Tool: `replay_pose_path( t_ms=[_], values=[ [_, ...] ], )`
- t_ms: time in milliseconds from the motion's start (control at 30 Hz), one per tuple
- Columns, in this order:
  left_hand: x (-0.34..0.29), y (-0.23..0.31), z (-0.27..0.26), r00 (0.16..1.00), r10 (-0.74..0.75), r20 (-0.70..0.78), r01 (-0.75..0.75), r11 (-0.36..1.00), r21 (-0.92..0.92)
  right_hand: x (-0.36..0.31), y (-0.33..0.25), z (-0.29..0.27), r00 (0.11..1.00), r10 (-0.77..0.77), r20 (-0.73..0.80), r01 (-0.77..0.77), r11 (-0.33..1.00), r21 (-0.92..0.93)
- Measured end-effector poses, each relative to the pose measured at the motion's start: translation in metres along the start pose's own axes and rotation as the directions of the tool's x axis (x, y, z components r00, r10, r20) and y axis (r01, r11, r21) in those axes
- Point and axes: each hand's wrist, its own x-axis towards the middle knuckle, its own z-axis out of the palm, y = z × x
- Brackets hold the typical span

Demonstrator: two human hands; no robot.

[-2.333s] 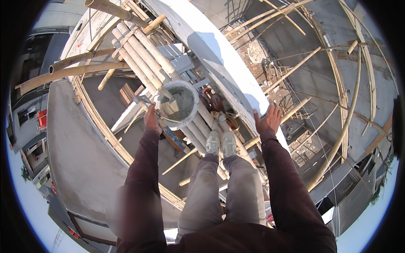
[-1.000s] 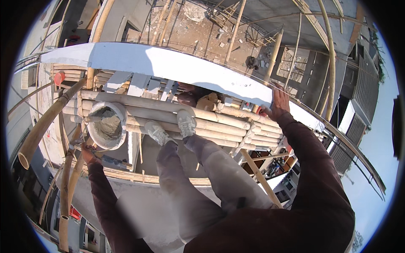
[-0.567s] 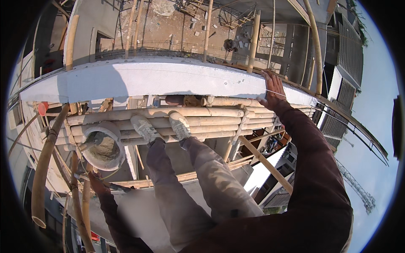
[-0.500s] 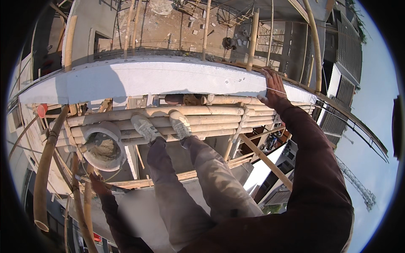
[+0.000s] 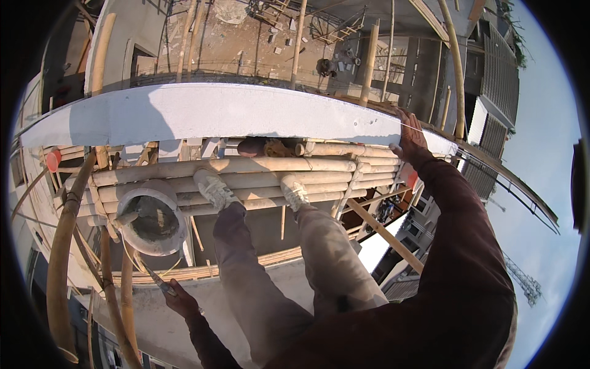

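Slim tool (image 5: 158,281) held at near left, slanted, its far end pointed toward the bucket (image 5: 174,242). Gripped by the left hand (image 5: 182,300), fingers closed around one end; exact finger placement partly hidden. Whether the tool's far tip touches the bucket cannot be told.

Bucket just beyond the tool, at left: pale, round, tipped slightly toward the viewer, set on the bamboo poles (image 5: 319,164). Grey mortar (image 5: 157,218) contained in it; a short handle (image 5: 127,219) is seen jutting at its left side. Thin bail (image 5: 172,267) looped out at the near side.

Right hand (image 5: 413,138) well apart, at right, laid on the white wall (image 5: 246,114) near its right end. Fingers extended and little curled, thumb set apart from them at the near edge; nothing is seen enclosed in the palm. A thin string (image 5: 381,122) is stretched along the wall to the fingers; whether it is pinched cannot be told.

Wall run left to right beyond the poles, shadowed at left. Left shoe (image 5: 213,189) and right shoe (image 5: 295,192) planted on the poles, between bucket and right hand. Thick bamboo post (image 5: 64,264) leaned at far left; red container (image 5: 53,161) beyond it. Rubble-strewn ground (image 5: 258,49) seen below, past the wall. Lattice crane (image 5: 523,278) sighted at right.
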Motion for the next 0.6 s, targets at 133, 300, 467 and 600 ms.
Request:
replay_pose_path(
  t_ms=[133,300,467,600],
  values=[
    [-0.041,-0.019,0.041,0.985,0.064,0.160,-0.065,0.998,0.001,-0.007,0.001,0.000,1.000,0.015,0.004,-0.014,0.999,-0.039],
    [-0.066,-0.090,0.116,0.957,-0.181,0.227,0.232,0.947,-0.222,0.007,-0.006,-0.018,0.998,-0.038,-0.041,0.043,0.994,0.103],
    [-0.052,-0.108,0.173,0.963,-0.147,0.224,0.180,0.975,-0.134,-0.001,0.014,0.018,0.979,-0.110,-0.170,0.125,0.989,0.077],
    [-0.037,-0.117,0.217,0.986,-0.072,0.149,0.086,0.992,-0.094,0.011,0.016,0.019,0.927,-0.230,-0.298,0.259,0.964,0.061]
  ],
)
